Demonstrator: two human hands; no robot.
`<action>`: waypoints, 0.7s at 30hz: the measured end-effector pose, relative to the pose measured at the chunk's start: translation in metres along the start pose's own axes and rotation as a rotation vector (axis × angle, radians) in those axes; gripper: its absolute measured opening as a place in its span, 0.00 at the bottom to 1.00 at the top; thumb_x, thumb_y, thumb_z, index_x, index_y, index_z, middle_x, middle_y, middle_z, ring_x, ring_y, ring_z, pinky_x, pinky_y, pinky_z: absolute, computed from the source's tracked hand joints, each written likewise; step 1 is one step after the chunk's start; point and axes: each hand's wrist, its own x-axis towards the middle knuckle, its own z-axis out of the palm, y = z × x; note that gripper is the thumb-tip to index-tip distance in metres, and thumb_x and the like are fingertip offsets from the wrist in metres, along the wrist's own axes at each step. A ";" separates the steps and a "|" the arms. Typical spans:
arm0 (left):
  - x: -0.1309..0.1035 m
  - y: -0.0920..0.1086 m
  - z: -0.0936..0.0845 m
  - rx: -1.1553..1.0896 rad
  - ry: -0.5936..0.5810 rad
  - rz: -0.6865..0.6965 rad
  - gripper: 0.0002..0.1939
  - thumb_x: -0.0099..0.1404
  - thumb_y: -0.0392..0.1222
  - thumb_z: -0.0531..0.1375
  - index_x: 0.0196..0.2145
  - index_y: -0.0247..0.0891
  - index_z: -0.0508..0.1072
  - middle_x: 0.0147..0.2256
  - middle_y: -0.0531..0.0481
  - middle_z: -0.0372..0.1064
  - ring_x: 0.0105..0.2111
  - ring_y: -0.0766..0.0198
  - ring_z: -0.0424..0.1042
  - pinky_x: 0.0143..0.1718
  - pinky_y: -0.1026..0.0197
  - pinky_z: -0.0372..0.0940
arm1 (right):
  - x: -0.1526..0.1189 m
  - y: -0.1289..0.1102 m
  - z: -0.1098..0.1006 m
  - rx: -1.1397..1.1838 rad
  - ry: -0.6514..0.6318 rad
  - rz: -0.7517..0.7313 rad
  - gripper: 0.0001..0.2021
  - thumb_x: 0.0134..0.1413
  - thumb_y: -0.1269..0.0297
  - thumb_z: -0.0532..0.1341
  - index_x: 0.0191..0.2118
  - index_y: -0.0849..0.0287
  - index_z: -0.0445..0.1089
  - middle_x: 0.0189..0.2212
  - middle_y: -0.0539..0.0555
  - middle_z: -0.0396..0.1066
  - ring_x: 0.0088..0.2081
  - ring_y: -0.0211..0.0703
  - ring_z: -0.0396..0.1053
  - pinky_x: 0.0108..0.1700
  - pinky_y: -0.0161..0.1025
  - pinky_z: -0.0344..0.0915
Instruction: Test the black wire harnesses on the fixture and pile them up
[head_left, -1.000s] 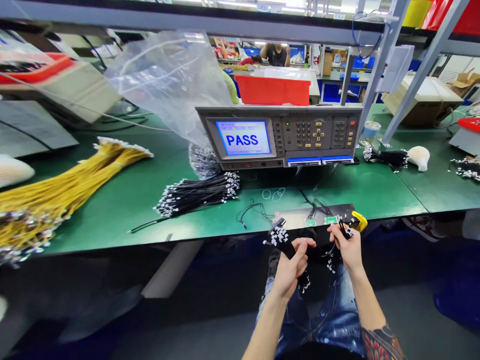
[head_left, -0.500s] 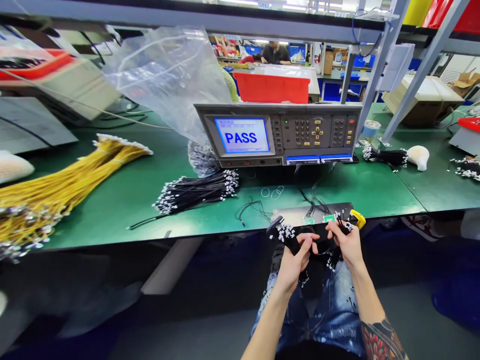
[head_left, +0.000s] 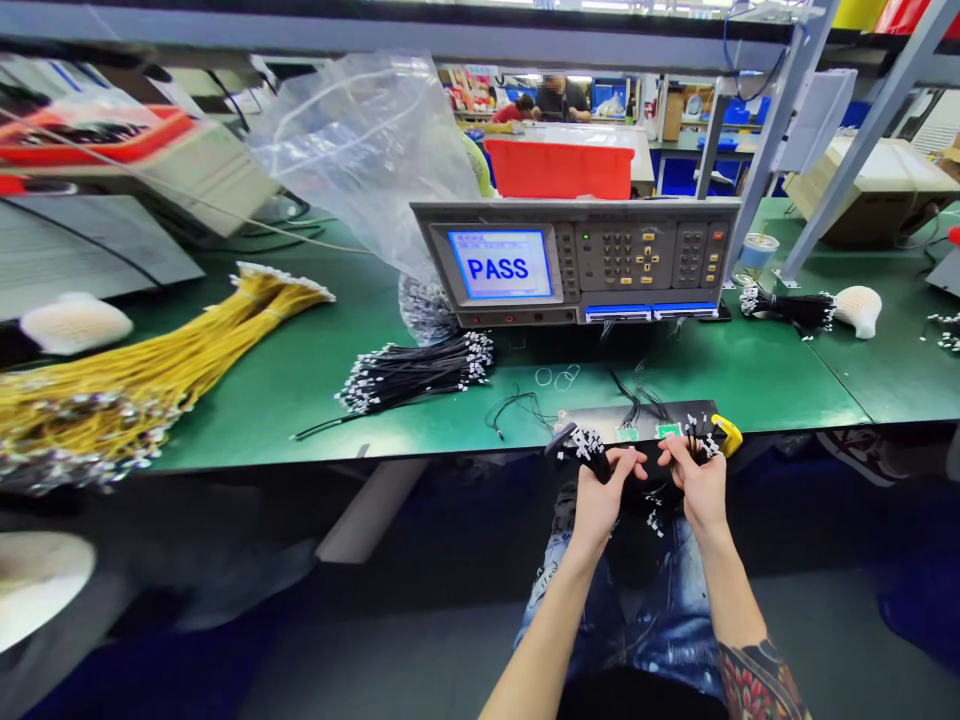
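Nearer the right hand (head_left: 703,492), the left hand (head_left: 600,500) has been brought; two bundles (head_left: 589,446) are held, one by each hand's fingers; two boards (head_left: 668,431) are seen beyond.

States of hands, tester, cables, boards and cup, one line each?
Grey boxy tester, screen lit, reading PASS
Left bare hand, closed around black white-tipped cables
Right bare hand, holding black white-tipped leads
Long yellow cable bundle, lying on green bench
Benchtop black cable bundles, lying
Small green circuit boards, black wires attached
Blue-white cup, upright

Faded blue jeans (head_left: 667,625), floral-patterned right forearm (head_left: 757,682)
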 end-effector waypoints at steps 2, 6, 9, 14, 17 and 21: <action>0.004 -0.003 0.001 0.013 0.030 0.011 0.16 0.59 0.54 0.69 0.28 0.37 0.81 0.23 0.48 0.76 0.22 0.64 0.67 0.25 0.63 0.60 | 0.000 0.001 -0.002 -0.005 -0.015 -0.002 0.22 0.45 0.45 0.74 0.26 0.61 0.75 0.19 0.52 0.73 0.14 0.28 0.47 0.16 0.34 0.38; 0.007 -0.006 0.002 0.007 0.070 0.018 0.16 0.59 0.54 0.69 0.28 0.36 0.81 0.25 0.46 0.77 0.23 0.62 0.71 0.26 0.62 0.63 | 0.002 0.006 -0.007 -0.029 -0.025 -0.019 0.21 0.47 0.44 0.73 0.29 0.61 0.77 0.20 0.52 0.72 0.15 0.29 0.46 0.16 0.35 0.39; 0.008 -0.007 0.002 0.002 0.084 0.025 0.16 0.59 0.53 0.69 0.28 0.36 0.81 0.26 0.45 0.78 0.24 0.61 0.72 0.26 0.62 0.63 | 0.003 0.009 -0.009 -0.041 -0.066 -0.010 0.22 0.48 0.43 0.73 0.30 0.60 0.78 0.21 0.53 0.73 0.14 0.29 0.47 0.15 0.36 0.40; 0.008 -0.005 0.002 -0.001 0.079 0.023 0.15 0.58 0.53 0.69 0.28 0.36 0.81 0.26 0.46 0.78 0.23 0.62 0.71 0.25 0.63 0.63 | 0.000 0.008 -0.010 -0.014 -0.030 0.002 0.22 0.47 0.43 0.73 0.31 0.61 0.78 0.20 0.52 0.73 0.14 0.28 0.46 0.16 0.35 0.38; 0.008 -0.006 0.003 -0.005 0.087 0.020 0.15 0.58 0.52 0.69 0.27 0.36 0.81 0.25 0.46 0.77 0.23 0.63 0.71 0.24 0.63 0.62 | 0.002 0.009 -0.014 -0.013 -0.060 0.038 0.22 0.46 0.43 0.74 0.31 0.61 0.79 0.21 0.54 0.74 0.14 0.29 0.46 0.15 0.35 0.40; 0.007 -0.008 0.008 -0.028 0.143 0.023 0.16 0.58 0.53 0.69 0.27 0.36 0.80 0.25 0.46 0.77 0.21 0.65 0.68 0.22 0.64 0.58 | 0.007 0.014 -0.024 -0.025 -0.101 0.061 0.21 0.50 0.44 0.72 0.32 0.60 0.79 0.21 0.54 0.73 0.14 0.30 0.47 0.14 0.36 0.41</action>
